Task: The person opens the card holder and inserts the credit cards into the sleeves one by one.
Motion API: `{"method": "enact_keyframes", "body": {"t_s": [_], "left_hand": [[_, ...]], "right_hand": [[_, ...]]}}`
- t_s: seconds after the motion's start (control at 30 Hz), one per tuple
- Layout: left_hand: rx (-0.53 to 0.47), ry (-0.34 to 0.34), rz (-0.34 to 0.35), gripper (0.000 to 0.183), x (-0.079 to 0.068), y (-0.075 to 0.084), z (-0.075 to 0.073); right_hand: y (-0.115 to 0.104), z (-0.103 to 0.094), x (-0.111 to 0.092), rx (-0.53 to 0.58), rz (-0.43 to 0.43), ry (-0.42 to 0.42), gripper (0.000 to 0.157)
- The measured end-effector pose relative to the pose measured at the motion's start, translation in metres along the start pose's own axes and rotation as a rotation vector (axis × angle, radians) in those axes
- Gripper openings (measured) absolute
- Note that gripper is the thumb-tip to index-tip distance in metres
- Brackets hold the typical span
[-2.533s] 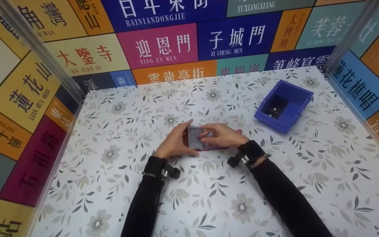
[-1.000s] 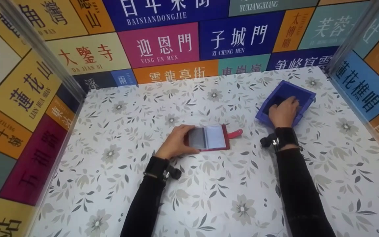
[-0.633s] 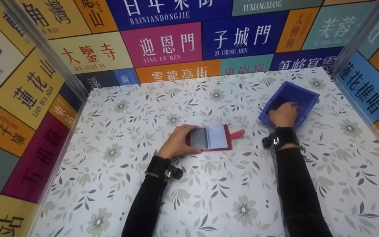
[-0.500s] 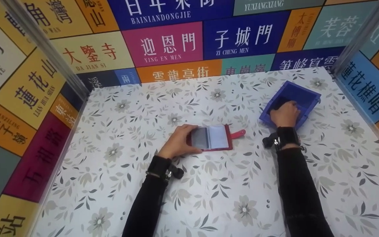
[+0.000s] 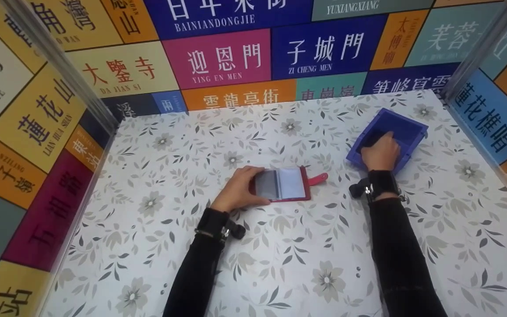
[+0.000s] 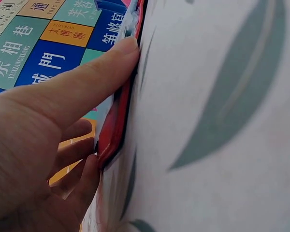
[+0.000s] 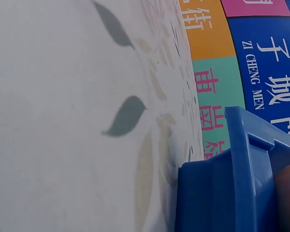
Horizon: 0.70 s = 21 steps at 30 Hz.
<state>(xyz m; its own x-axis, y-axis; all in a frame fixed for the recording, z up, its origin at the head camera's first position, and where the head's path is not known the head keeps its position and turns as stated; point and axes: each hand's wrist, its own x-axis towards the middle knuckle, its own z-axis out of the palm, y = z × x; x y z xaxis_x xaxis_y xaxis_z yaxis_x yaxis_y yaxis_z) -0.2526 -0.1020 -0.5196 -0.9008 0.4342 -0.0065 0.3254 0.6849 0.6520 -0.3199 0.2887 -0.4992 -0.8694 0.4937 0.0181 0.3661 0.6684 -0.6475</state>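
A red card holder [image 5: 305, 184] lies spread open on the table, clear plastic sleeves inside and a red snap strap [image 5: 317, 179] sticking out to its right. My left hand [image 5: 236, 189] grips its left end; in the left wrist view the thumb [image 6: 101, 72] presses one edge while the fingers bend against the other. My right hand [image 5: 381, 152] reaches down into a blue-purple plastic bin [image 5: 405, 125] at the back right. Its fingertips and whatever they touch are hidden. In the right wrist view only the bin's wall [image 7: 244, 169] and a bit of hand show.
The table [image 5: 253, 264] wears a white cloth with grey leaves and flowers. Panels with colourful place-name signs [image 5: 218, 59] stand behind and on both sides, joined by clear corner posts [image 5: 75, 75].
My right hand has left the card holder's sleeves and gone right and back into the bin, where it shifts slightly. My left hand has kept its hold on the card holder.
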Motion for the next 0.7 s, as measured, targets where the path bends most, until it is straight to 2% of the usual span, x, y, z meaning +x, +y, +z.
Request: {"method": "enact_keyframes", "body": {"t_s": [0.27, 0.43, 0.7], "left_hand": [[0.011, -0.005, 0.010, 0.095, 0.0009, 0.0013, -0.0011], [0.016, -0.008, -0.002, 0.097, 0.0006, 0.0024, -0.0011], [0.005, -0.004, -0.021, 0.097, -0.0010, 0.0020, -0.0004]], "right_hand": [[0.0016, 0.0017, -0.0003, 0.021, -0.014, 0.077, 0.087], [0.0036, 0.0026, 0.0011, 0.037, -0.052, 0.131, 0.079], [0.0019, 0.0028, 0.0006, 0.071, -0.057, 0.122, 0.072]]}}
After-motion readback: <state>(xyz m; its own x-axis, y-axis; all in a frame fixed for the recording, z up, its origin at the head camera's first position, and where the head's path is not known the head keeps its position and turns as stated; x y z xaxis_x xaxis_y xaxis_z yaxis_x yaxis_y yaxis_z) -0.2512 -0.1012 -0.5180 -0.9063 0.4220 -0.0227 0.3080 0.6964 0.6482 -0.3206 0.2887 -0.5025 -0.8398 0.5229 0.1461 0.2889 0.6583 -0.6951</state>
